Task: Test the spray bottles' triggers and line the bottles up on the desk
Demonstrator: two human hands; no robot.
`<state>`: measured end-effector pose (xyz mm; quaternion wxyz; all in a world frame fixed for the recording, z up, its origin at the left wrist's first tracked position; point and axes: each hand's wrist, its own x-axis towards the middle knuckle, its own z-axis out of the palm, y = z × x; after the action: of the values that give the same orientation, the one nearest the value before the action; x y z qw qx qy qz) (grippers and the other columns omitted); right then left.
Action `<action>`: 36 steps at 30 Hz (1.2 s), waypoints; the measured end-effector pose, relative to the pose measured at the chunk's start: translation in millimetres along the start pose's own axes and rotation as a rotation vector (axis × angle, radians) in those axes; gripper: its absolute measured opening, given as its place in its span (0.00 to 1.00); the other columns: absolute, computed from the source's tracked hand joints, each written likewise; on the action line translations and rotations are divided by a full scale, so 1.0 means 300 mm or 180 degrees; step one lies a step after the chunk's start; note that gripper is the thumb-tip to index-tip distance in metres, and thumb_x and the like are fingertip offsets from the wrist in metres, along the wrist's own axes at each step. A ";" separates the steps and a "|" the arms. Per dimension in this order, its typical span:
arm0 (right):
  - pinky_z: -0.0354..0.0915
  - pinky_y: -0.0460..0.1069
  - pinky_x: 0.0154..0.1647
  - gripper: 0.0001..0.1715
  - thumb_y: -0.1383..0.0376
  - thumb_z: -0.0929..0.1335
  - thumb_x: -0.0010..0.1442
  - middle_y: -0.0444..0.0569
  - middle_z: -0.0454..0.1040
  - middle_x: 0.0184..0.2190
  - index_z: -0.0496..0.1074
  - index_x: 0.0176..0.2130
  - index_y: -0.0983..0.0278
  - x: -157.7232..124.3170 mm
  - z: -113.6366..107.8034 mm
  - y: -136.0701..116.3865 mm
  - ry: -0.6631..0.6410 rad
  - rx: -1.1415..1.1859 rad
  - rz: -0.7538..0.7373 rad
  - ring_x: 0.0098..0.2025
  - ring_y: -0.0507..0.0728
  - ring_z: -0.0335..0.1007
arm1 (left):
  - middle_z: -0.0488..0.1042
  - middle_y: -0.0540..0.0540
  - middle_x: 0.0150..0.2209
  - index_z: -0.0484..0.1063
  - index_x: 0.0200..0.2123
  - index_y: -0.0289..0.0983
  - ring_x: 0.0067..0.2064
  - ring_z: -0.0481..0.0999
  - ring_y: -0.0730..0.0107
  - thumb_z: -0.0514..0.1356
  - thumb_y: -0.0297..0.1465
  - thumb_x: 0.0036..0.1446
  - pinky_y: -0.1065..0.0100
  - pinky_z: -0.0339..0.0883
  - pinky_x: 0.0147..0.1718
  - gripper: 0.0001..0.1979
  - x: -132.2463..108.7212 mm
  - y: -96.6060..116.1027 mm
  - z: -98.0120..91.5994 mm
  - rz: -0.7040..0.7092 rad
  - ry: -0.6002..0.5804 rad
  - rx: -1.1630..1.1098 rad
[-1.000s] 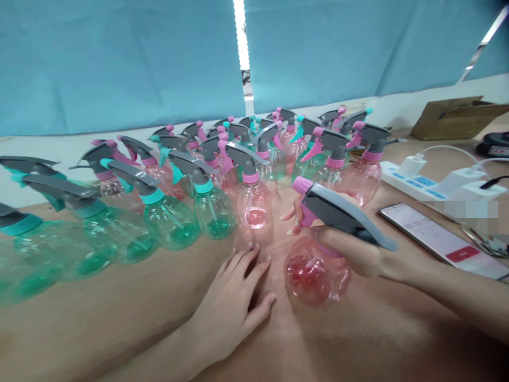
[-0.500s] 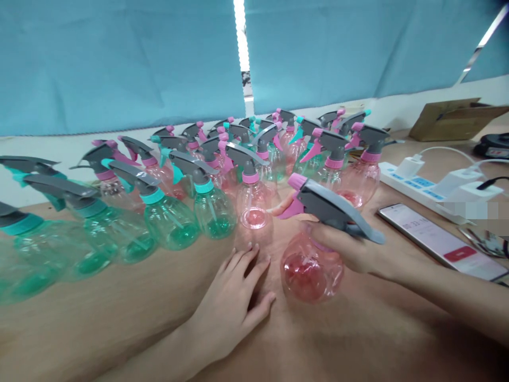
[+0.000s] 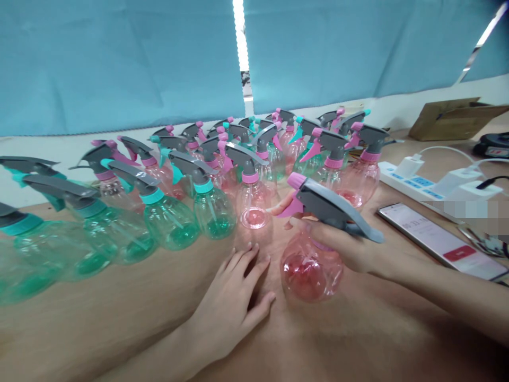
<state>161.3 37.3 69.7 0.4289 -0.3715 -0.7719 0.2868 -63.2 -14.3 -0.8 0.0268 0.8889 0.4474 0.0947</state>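
Observation:
My right hand point(image 3: 338, 239) is wrapped round the neck of a pink spray bottle point(image 3: 308, 273), with a finger by its pink trigger. The bottle's grey head points to the left, and its base is at the table surface. My left hand point(image 3: 234, 297) lies flat on the wooden table point(image 3: 159, 329) with its fingers spread, holding nothing. Just beyond its fingertips stands another pink spray bottle point(image 3: 252, 204). To the left of that one is a green spray bottle point(image 3: 214, 212) with a teal collar.
Several more green and pink spray bottles fill the back and left of the table. At the right are a phone point(image 3: 441, 239), a white power strip point(image 3: 421, 188) with plugs and cables, and a cardboard box point(image 3: 449, 119). A blue curtain point(image 3: 119, 63) hangs behind.
The thumb of my right hand has shifted slightly at the bottle's neck. The bottles and my left hand look the same.

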 end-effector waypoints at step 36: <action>0.64 0.49 0.30 0.01 0.64 0.66 0.57 0.42 0.67 0.25 0.68 0.33 0.59 0.007 -0.002 -0.016 -0.0143 -0.0019 0.0036 0.28 0.54 0.65 | 0.61 0.36 0.62 0.62 0.60 0.36 0.63 0.57 0.50 0.55 0.38 0.64 0.46 0.54 0.58 0.24 0.000 0.005 -0.007 -0.0039 -0.0027 -0.0070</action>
<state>159.6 36.3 74.5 0.4088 -0.3705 -0.7801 0.2952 -62.5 -15.3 1.5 0.0390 0.8862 0.4516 0.0957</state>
